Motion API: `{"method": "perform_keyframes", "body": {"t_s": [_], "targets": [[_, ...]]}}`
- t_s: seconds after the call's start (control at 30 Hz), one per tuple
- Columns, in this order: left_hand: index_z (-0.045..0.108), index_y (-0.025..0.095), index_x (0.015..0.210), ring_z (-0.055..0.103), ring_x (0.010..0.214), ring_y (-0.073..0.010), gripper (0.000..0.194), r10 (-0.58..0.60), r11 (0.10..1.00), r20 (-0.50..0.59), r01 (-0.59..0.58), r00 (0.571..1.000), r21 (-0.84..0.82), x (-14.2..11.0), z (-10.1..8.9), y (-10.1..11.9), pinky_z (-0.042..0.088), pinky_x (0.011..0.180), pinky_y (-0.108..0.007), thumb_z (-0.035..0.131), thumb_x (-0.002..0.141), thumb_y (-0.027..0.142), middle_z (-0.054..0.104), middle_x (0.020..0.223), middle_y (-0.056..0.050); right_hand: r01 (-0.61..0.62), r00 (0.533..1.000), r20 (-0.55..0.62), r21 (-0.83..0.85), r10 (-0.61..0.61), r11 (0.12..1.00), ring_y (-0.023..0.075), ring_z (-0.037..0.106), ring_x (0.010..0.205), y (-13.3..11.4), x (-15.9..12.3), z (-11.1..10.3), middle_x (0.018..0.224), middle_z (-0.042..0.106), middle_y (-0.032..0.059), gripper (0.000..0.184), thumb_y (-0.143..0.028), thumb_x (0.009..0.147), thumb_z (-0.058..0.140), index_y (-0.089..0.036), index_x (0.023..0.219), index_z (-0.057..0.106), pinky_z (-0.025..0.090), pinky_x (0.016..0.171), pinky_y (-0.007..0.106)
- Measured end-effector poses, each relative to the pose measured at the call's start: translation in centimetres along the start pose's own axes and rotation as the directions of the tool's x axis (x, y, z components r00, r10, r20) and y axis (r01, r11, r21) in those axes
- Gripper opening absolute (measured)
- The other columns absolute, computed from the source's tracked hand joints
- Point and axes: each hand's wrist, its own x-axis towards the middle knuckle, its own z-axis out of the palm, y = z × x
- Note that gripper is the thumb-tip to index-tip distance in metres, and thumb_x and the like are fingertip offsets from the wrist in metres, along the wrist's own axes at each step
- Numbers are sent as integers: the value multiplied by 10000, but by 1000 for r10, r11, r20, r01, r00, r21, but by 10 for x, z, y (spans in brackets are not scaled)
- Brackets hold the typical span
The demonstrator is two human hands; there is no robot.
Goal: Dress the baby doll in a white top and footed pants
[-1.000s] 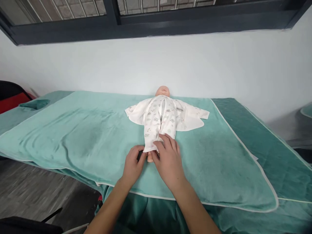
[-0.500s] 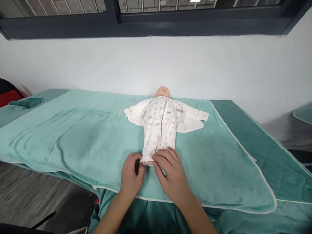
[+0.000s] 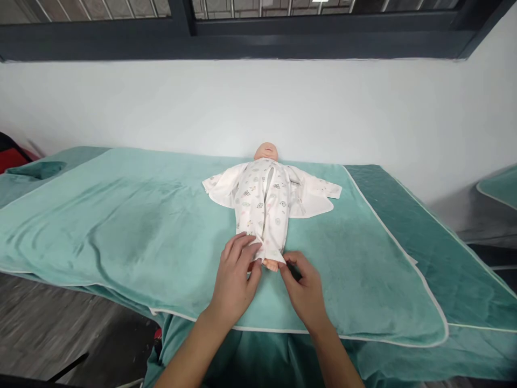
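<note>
A baby doll [image 3: 265, 151] lies on its back, its head by the wall and its feet towards me. It wears a white printed baby romper [image 3: 258, 188] with wide sleeves spread to both sides. My left hand [image 3: 237, 275] is closed on the bottom of the garment, thumb and fingers pinching cloth near the middle of the hem. At the hem's right corner, my right hand [image 3: 302, 288] pinches the fabric between thumb and forefinger. Between the hands a doll's foot [image 3: 270, 264] shows below the hem. The other foot is mostly hidden by my left hand.
A light green blanket [image 3: 161, 226] with white edging covers a darker green bed cover [image 3: 388, 210]. Behind stands a white wall [image 3: 258, 102] beneath a dark window frame [image 3: 315, 40]. A red and black object [image 3: 12, 156] is at the far left.
Both hands have shifted rightward along the hem. My left hand moved from the left corner to the middle, and my right hand from the middle to the right corner.
</note>
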Motion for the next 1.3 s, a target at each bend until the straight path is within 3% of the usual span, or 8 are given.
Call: {"method": "perform_keyframes", "body": {"t_s": [0.1, 0.2, 0.4, 0.63, 0.77, 0.9, 1.0, 1.3], "targets": [[521, 241, 1363, 401, 1412, -269, 441, 21, 1000, -9, -21, 1000, 15, 4, 2, 8, 458, 1127, -501, 477, 945, 107, 476, 1465, -116, 7, 1000, 9, 195, -9, 981, 148, 560, 774, 4, -4, -9, 807, 589, -6, 136, -279, 956, 605, -209, 840, 607, 435, 717, 274], [561, 254, 1310, 385, 1438, -292, 366, 102, 994, 23, -103, 995, 39, 5, 3, 14, 441, 1132, -524, 511, 960, 158, 517, 1440, -105, 33, 999, -12, 284, -31, 958, 151, 572, 793, 9, -8, -13, 834, 605, 1, 100, -277, 952, 622, -212, 876, 629, 446, 729, 280], [617, 232, 1062, 449, 1389, -307, 121, 176, 977, 43, -180, 983, 118, 5, 11, 11, 403, 1132, -555, 549, 968, 196, 634, 1317, -81, 72, 996, 33, 261, -84, 963, 158, 611, 807, 6, -8, -11, 856, 650, 9, 66, -235, 957, 619, -219, 904, 656, 470, 757, 300], [548, 226, 1006, 569, 1243, -231, 159, 175, 984, -54, -176, 983, -9, 0, 9, 16, 418, 1140, -517, 480, 959, 91, 656, 1200, -73, 127, 990, 37, 200, -137, 971, 141, 617, 829, 5, -10, -11, 890, 642, -1, 75, -172, 961, 596, -230, 936, 639, 471, 756, 283], [551, 219, 1031, 559, 1236, -251, 155, 227, 974, -69, -228, 972, -12, -15, 1, 17, 454, 1084, -494, 538, 938, 96, 635, 1211, -91, 215, 976, -5, 131, -216, 968, 139, 592, 804, 8, -16, -10, 877, 604, 2, 90, -154, 959, 569, -220, 900, 583, 457, 725, 282], [547, 214, 1225, 545, 1246, -269, 289, 127, 990, -86, -121, 988, 75, -30, 1, 4, 498, 1010, -462, 581, 946, 143, 589, 1312, -130, 240, 968, 51, 67, -244, 968, 154, 603, 818, 9, -19, -9, 887, 614, 23, 80, -164, 967, 554, -213, 911, 580, 459, 726, 298], [524, 244, 1329, 573, 1197, -247, 379, 54, 995, -52, -49, 997, 88, -36, 1, -10, 512, 1002, -446, 564, 965, 147, 611, 1267, -112, 238, 971, 9, 54, -238, 970, 155, 583, 774, 11, -18, -8, 844, 592, 22, 124, -196, 995, 507, -210, 883, 560, 444, 687, 297], [583, 239, 1090, 617, 985, -171, 155, -109, 984, -119, 90, 987, -154, -51, -1, -29, 526, 838, -317, 540, 976, 143, 626, 1044, -48, 158, 987, 18, -9, -158, 987, 146, 573, 731, 4, -20, -3, 805, 597, 25, 219, -221, 1025, 474, -201, 834, 580, 431, 653, 288]]}}
